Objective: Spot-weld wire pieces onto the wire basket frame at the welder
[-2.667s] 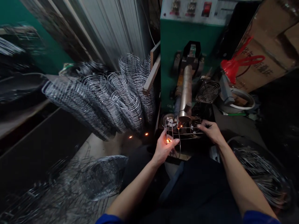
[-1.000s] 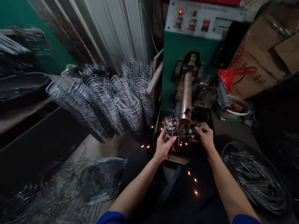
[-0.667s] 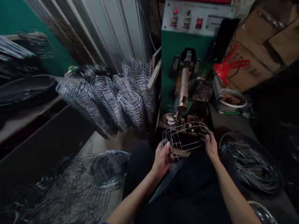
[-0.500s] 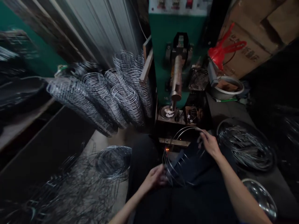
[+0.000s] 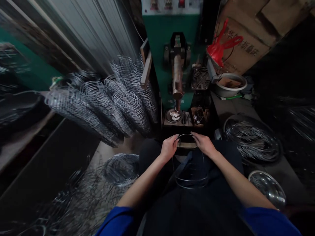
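Note:
A thin wire ring (image 5: 185, 134) is stretched between my two hands, in front of the green machine. My left hand (image 5: 169, 147) has its fingers closed on the ring's left side. On its right side, my right hand (image 5: 203, 143) pinches the same ring. Below the hands, a curved wire loop (image 5: 191, 187) with short cross pieces shows over my dark clothing; whether it is joined to the upper ring I cannot tell. The machine's copper-coloured cylinder (image 5: 177, 77) points down just beyond my hands, above a small round dish (image 5: 174, 115) with white material.
Stacks of wire rings (image 5: 130, 109) lean at the left. A pile of wire loops (image 5: 121, 168) lies near my left leg. At the right are a tray of wire pieces (image 5: 252, 137), a shiny metal bowl (image 5: 267, 190) and a grey basin (image 5: 231, 86). A fan grille (image 5: 201, 78) sits beside the machine.
My left hand has risen from low on the wire to the upper ring. My right hand has shifted left, so both hands are now close together and level. The view has turned slightly right.

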The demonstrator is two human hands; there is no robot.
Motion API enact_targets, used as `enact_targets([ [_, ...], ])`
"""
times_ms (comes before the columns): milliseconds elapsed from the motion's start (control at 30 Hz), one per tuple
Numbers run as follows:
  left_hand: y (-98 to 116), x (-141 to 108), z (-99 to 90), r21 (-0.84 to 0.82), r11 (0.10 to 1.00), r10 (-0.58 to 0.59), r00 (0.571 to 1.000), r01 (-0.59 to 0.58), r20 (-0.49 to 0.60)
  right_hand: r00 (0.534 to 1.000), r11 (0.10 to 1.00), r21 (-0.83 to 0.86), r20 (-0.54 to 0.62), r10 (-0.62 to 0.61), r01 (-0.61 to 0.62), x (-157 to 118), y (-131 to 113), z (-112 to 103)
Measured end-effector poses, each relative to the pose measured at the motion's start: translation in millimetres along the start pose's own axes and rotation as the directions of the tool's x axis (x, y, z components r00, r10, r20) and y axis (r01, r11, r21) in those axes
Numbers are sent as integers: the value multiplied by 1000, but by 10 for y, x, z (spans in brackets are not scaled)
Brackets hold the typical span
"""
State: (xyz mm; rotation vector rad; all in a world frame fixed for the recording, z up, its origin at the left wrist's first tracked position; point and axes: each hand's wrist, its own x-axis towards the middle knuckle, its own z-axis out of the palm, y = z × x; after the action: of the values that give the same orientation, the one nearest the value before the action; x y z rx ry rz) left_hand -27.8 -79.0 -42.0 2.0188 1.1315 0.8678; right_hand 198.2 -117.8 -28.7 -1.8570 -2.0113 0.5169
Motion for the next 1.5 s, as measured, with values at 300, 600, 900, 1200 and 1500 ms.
enact_targets([
  [300,29,569,-372,249,967,-62,998,54,24,999,994,-100,43,-34,39,676,-148,-271],
  [600,109,852,-706,308,950,-56,998,42,36,996,971,-228,70,-55,70,1033,-421,-567],
  [900,134,998,-801,265,964,-25,1000,20,14,995,964,-254,72,-67,83,1180,-504,-727],
  [1200,142,1101,-796,225,974,-22,1000,20,7,995,968,-232,68,-78,92,1266,-452,-748],
  [1500,117,1112,-802,195,981,6,1000,-7,7,992,967,-232,87,-89,107,1269,-465,-761],
])
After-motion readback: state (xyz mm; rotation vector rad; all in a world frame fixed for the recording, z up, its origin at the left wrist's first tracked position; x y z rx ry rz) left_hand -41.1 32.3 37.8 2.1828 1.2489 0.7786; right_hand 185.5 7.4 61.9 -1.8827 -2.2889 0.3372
